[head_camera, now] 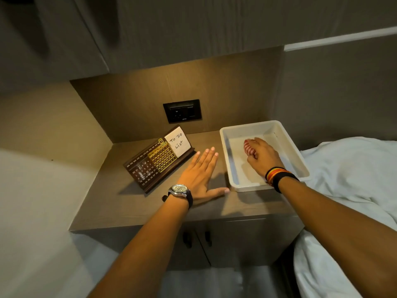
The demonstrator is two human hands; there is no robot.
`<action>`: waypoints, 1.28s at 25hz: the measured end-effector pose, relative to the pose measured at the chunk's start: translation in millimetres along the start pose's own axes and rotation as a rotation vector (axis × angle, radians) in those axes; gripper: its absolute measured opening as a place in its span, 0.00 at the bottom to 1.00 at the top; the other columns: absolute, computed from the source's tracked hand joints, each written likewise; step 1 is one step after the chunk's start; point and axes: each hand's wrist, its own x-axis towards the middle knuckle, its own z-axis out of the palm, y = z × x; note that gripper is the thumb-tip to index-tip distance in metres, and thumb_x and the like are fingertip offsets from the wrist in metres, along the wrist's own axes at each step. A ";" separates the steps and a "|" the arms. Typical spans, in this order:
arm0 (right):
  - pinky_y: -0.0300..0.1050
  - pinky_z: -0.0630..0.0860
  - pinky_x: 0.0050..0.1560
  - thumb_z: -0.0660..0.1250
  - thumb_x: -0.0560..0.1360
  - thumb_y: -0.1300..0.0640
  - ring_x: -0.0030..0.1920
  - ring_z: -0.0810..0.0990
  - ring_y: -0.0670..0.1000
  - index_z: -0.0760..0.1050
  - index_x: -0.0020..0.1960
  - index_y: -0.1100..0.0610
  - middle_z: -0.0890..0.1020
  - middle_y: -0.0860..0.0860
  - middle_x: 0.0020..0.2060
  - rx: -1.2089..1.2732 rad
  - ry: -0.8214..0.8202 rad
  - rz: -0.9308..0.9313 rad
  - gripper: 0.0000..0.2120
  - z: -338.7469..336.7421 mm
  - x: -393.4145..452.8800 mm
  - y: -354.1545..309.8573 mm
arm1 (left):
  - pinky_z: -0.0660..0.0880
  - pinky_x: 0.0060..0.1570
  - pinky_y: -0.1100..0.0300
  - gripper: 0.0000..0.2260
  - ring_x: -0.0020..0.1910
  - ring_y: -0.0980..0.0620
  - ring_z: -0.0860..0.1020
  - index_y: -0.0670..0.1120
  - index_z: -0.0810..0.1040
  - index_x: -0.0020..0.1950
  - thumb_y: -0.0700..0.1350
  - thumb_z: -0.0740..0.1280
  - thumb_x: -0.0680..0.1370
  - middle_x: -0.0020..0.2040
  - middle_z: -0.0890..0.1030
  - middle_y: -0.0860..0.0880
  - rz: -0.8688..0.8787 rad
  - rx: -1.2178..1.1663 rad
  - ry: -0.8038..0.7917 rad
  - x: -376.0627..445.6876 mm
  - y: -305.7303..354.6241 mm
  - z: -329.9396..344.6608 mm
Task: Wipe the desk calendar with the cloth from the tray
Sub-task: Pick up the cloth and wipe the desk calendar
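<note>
Two hands are seen over the cabinet top [120, 201]. The right hand [261, 154] is inside the white tray [298, 160], its fingers curled over the red-and-white cloth [248, 147]; whether the cloth is truly pinched or only covered cannot be told. The left hand [200, 174] is held flat and spread, empty, just above the top between tray and calendar [159, 159].

From the cloth, the calendar lies at about nine o'clock, well apart, with the left hand in between. Its long axis runs from roughly eight o'clock to two o'clock, its face tilted back and a "To Do List" note [179, 143] at its far end. The left hand is judged nearer and suited to steadying it, while the cloth would be carried leftward across by the right.
</note>
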 end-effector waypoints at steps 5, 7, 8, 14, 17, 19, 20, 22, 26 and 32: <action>0.47 0.63 0.73 0.65 0.80 0.58 0.76 0.68 0.56 0.65 0.78 0.52 0.68 0.55 0.77 0.269 0.158 -0.109 0.27 19.2 -25.0 -99.9 | 0.36 0.79 0.49 0.53 0.82 0.45 0.42 0.42 0.42 0.83 0.78 0.54 0.73 0.83 0.43 0.42 -0.031 0.142 0.038 -58.7 -78.1 -46.1; 0.45 0.63 0.73 0.65 0.79 0.58 0.76 0.67 0.56 0.64 0.78 0.51 0.67 0.55 0.77 0.335 0.153 -0.115 0.29 45.4 -37.4 -140.6 | 0.35 0.79 0.49 0.55 0.82 0.45 0.43 0.42 0.42 0.83 0.79 0.55 0.71 0.83 0.43 0.42 -0.027 0.195 0.040 -85.8 -114.2 -61.9; 0.44 0.63 0.72 0.65 0.78 0.58 0.76 0.67 0.55 0.64 0.78 0.51 0.66 0.54 0.78 0.374 0.145 -0.098 0.29 61.5 -44.3 -158.5 | 0.36 0.79 0.49 0.56 0.82 0.45 0.42 0.42 0.41 0.83 0.80 0.55 0.70 0.83 0.42 0.42 -0.028 0.218 0.023 -97.7 -133.5 -68.1; 0.43 0.65 0.70 0.64 0.79 0.57 0.76 0.67 0.53 0.60 0.80 0.51 0.64 0.52 0.79 0.607 0.107 0.034 0.30 158.8 -79.5 -232.2 | 0.35 0.78 0.49 0.64 0.81 0.44 0.38 0.43 0.37 0.82 0.82 0.59 0.63 0.82 0.37 0.42 -0.038 0.322 -0.111 -123.2 -225.9 -75.1; 0.41 0.61 0.71 0.63 0.80 0.57 0.78 0.64 0.53 0.58 0.81 0.52 0.62 0.52 0.79 0.635 0.125 0.069 0.31 192.7 -82.7 -255.3 | 0.34 0.77 0.51 0.66 0.80 0.46 0.34 0.43 0.35 0.81 0.77 0.69 0.62 0.82 0.35 0.42 0.043 0.307 -0.133 -106.0 -241.8 -70.3; 0.41 0.60 0.72 0.63 0.80 0.56 0.78 0.62 0.53 0.57 0.81 0.52 0.61 0.52 0.80 0.610 0.133 0.066 0.31 208.6 -82.5 -267.1 | 0.35 0.78 0.52 0.68 0.80 0.46 0.34 0.44 0.35 0.81 0.73 0.74 0.61 0.82 0.35 0.43 0.096 0.270 -0.144 -93.3 -247.6 -67.0; 0.42 0.59 0.72 0.63 0.80 0.56 0.79 0.61 0.53 0.57 0.81 0.52 0.60 0.52 0.80 0.592 0.144 0.062 0.31 214.0 -81.5 -271.0 | 0.36 0.78 0.51 0.69 0.80 0.46 0.35 0.44 0.35 0.81 0.73 0.75 0.60 0.82 0.35 0.43 0.114 0.254 -0.151 -87.6 -250.1 -65.5; 0.44 0.59 0.74 0.63 0.81 0.56 0.79 0.60 0.53 0.56 0.81 0.52 0.59 0.52 0.80 0.572 0.177 0.062 0.31 219.7 -77.3 -276.1 | 0.38 0.79 0.51 0.70 0.81 0.46 0.36 0.44 0.35 0.82 0.72 0.77 0.59 0.82 0.36 0.43 0.131 0.216 -0.168 -79.3 -254.3 -63.4; 0.50 0.62 0.77 0.63 0.80 0.56 0.80 0.59 0.52 0.56 0.81 0.51 0.58 0.51 0.81 0.542 0.226 0.033 0.32 228.2 -66.5 -277.9 | 0.39 0.79 0.53 0.69 0.81 0.46 0.38 0.43 0.39 0.82 0.69 0.79 0.59 0.83 0.40 0.43 0.156 0.105 -0.133 -73.8 -256.0 -53.2; 0.53 0.65 0.76 0.62 0.80 0.55 0.79 0.60 0.52 0.57 0.81 0.49 0.59 0.50 0.80 0.545 0.239 0.048 0.31 236.6 -62.4 -283.4 | 0.43 0.81 0.51 0.65 0.82 0.46 0.40 0.42 0.41 0.82 0.65 0.80 0.62 0.84 0.43 0.42 0.158 -0.002 -0.081 -73.7 -254.2 -40.5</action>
